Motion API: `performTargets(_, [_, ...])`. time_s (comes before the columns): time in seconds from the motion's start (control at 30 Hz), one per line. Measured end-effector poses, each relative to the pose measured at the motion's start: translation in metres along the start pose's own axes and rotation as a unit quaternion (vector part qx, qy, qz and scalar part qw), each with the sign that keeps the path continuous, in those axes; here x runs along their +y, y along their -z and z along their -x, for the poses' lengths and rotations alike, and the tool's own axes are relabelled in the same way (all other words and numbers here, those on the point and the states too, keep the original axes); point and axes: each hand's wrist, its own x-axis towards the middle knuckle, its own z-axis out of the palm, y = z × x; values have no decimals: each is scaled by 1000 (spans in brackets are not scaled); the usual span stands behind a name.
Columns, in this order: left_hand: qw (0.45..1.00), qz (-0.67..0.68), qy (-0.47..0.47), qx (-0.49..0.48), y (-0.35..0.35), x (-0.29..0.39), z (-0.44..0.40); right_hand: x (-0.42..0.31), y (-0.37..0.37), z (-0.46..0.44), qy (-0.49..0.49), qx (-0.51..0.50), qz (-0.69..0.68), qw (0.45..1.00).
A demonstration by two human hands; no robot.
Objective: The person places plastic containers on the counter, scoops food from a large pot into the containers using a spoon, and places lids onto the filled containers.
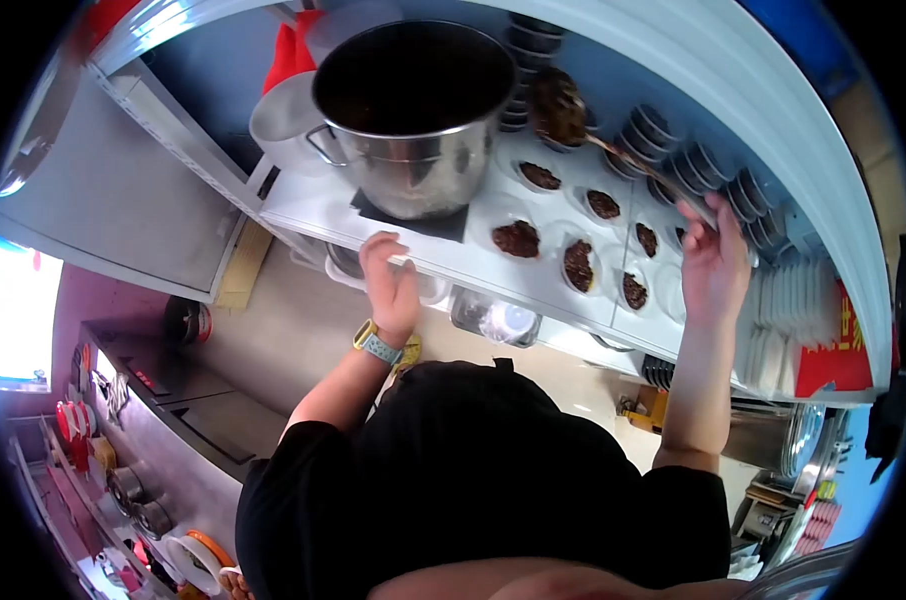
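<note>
Black shirt (493, 470) foremost; right hand (718, 255) grips ladle (561, 110).
Ladle's long axis extends forward-left from right hand; left hand (390, 285), half-open, apparently empty, is nearer the pot (418, 170).

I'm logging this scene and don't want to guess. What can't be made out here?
All in the head view:
- Pot: how full it is; its inside is too dark.
- Ladle: exactly what its bowl carries; blurred.
- Cups by the right hand: partly hidden by that hand.
- Left hand: whether it touches the counter; one angle cannot tell.
- Watch: its display; too small.
</note>
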Motion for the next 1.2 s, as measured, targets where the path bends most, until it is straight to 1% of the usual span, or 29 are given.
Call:
performTargets(0.07, [1000, 10, 11, 1, 19, -25, -14, 21, -59, -18, 25, -65, 184, 981])
performTargets(0.13, [999, 34, 16, 36, 33, -44, -31, 43, -107, -36, 42, -85, 343, 934])
performTargets(0.17, [1000, -5, 9, 10, 42, -56, -38, 54, -130, -44, 56, -125, 384, 913])
performTargets(0.2, [1000, -2, 7, 8, 48, -62, -47, 66, -153, -53, 69, -164, 423, 888])
performTargets(0.27, [999, -34, 22, -31, 55, -70, -61, 90, -196, -72, 50, -177, 515, 838])
performTargets(0.3, [997, -68, -5, -45, 57, -82, -67, 105, -212, -82, 47, -204, 527, 824])
performTargets(0.33, [997, -62, -4, -49, 57, -87, -72, 119, -224, -92, 44, -231, 539, 809])
performTargets(0.37, [994, -86, -13, -63, 56, -91, -77, 135, -232, -103, 43, -226, 543, 808])
performTargets(0.43, [988, -117, -38, -93, 55, -101, -85, 166, -245, -124, 127, -335, 613, 704])
performTargets(0.47, [988, -112, -38, -98, 55, -106, -87, 178, -252, -132, 124, -329, 617, 704])
performTargets(0.53, [979, -133, -84, -128, 54, -114, -93, 196, -267, -141, 165, -427, 671, 583])
performTargets(0.57, [980, -123, -101, -120, 52, -119, -92, 203, -273, -141, 162, -422, 674, 584])
performTargets(0.63, [981, -108, -116, -116, 48, -130, -91, 212, -288, -136, 111, -450, 662, 589])
performTargets(0.67, [981, -98, -129, -106, 47, -135, -89, 216, -293, -135, 106, -446, 664, 591])
performTargets(0.73, [982, -86, -129, -111, 47, -136, -89, 216, -305, -129, 98, -443, 685, 570])
performTargets(0.77, [982, -79, -129, -111, 47, -136, -89, 218, -306, -128, 96, -445, 672, 584])
performTargets(0.8, [982, -75, -128, -112, 47, -136, -90, 216, -308, -127, 94, -444, 674, 583])
performTargets(0.87, [980, -89, -132, -117, 48, -136, -91, 209, -313, -122, -60, -431, 613, 660])
performTargets(0.9, [980, -87, -132, -119, 49, -137, -92, 207, -314, -123, -62, -429, 613, 661])
performTargets(0.97, [982, -86, -121, -121, 49, -135, -92, 200, -314, -122, -112, -423, 593, 676])
performTargets(1.0, [981, -83, -122, -123, 49, -135, -92, 195, -315, -120, -112, -419, 595, 677])
performTargets(1.07, [980, -84, -128, -124, 49, -136, -92, 183, -313, -115, -112, -389, 574, 711])
performTargets(1.13, [979, -89, -131, -131, 50, -137, -92, 173, -303, -116, -124, -378, 568, 720])
performTargets(1.2, [977, -94, -134, -139, 51, -138, -92, 163, -287, -114, -110, -343, 524, 772])
